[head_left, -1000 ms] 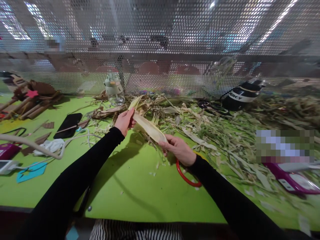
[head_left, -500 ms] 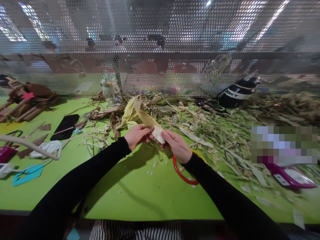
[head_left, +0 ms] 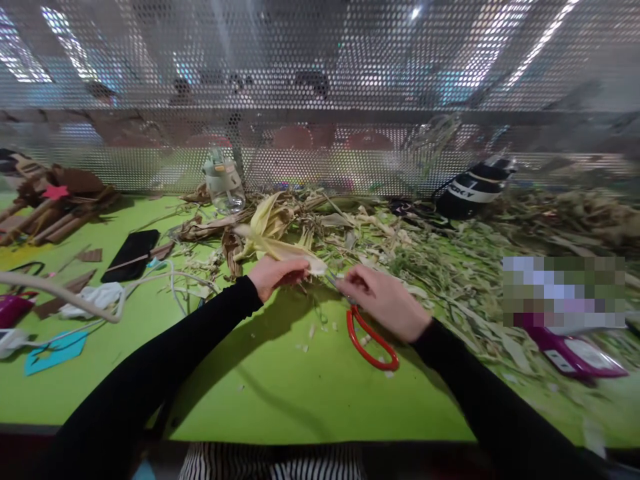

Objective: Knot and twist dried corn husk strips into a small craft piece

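Note:
My left hand (head_left: 275,277) is closed on a pale corn husk (head_left: 283,250), pinched between thumb and fingers. The husk's white end sticks out past the thumb towards the right. My right hand (head_left: 383,297) is closed over the pivot of a pair of scissors with red handles (head_left: 373,343). Its fingers hide the pivot, while a bit of metal blade shows at the fingertips, close to the husk's white end. Behind my left hand lie more yellowish husks (head_left: 267,217) on the green table.
Dry husks and green shreds (head_left: 440,267) cover the table's back and right. A clear bottle (head_left: 225,183) and a dark bottle (head_left: 473,192) stand near the perforated screen (head_left: 320,160). A phone (head_left: 131,255), cables and a brown stick model (head_left: 65,193) lie left; a magenta device (head_left: 575,353) lies right.
My right hand has let go of the husk's white end and moved right, onto the scissors. My left hand still holds the husk, now lying lower and flatter.

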Available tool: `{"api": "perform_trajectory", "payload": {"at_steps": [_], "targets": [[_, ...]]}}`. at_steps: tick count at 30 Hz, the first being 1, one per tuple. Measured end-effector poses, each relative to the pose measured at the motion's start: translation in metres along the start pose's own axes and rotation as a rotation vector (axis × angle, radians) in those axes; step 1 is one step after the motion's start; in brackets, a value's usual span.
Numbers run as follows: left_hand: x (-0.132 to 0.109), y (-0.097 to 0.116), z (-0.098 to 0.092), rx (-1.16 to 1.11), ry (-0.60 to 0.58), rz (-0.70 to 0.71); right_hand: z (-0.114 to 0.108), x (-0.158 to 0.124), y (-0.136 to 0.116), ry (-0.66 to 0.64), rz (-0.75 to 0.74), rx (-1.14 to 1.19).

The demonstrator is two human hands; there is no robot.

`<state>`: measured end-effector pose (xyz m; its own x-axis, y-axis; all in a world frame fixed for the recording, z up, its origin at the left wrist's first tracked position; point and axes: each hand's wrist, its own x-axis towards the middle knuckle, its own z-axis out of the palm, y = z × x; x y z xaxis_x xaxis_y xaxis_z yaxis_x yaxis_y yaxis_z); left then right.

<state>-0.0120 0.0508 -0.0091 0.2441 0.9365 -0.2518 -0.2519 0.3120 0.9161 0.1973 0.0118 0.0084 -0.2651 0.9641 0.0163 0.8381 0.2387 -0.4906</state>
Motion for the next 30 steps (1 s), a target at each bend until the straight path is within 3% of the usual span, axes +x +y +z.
{"api": "perform_trajectory", "payload": {"at_steps": [2,4,7,11,15,18,20,23,30], "targets": [[0.0,0.002,0.001,-0.083,0.007,0.008,-0.008,-0.023,0.011,-0.077,0.04,-0.279],[0.001,0.003,0.003,-0.124,0.003,0.02,-0.009,-0.042,0.021,-0.105,0.047,-0.391],[0.0,0.001,0.006,-0.109,0.042,0.035,-0.004,-0.051,0.027,-0.129,0.078,-0.375],[-0.003,0.0,0.008,-0.128,0.072,0.072,-0.013,-0.037,0.024,-0.21,0.224,-0.324],[-0.005,0.005,0.008,-0.277,0.12,0.076,-0.04,-0.031,0.02,-0.15,0.269,-0.125],[-0.003,0.008,0.009,-0.408,0.183,0.082,-0.046,-0.041,0.012,-0.106,0.353,0.3],[-0.002,0.009,0.01,-0.463,0.202,0.087,-0.037,-0.052,0.003,-0.095,0.4,0.559],[-0.004,0.011,0.014,-0.499,0.206,0.094,-0.013,-0.066,-0.013,-0.115,0.373,0.744],[-0.012,0.008,0.023,-0.571,0.187,0.133,0.023,-0.054,-0.044,-0.152,0.199,0.573]]}}
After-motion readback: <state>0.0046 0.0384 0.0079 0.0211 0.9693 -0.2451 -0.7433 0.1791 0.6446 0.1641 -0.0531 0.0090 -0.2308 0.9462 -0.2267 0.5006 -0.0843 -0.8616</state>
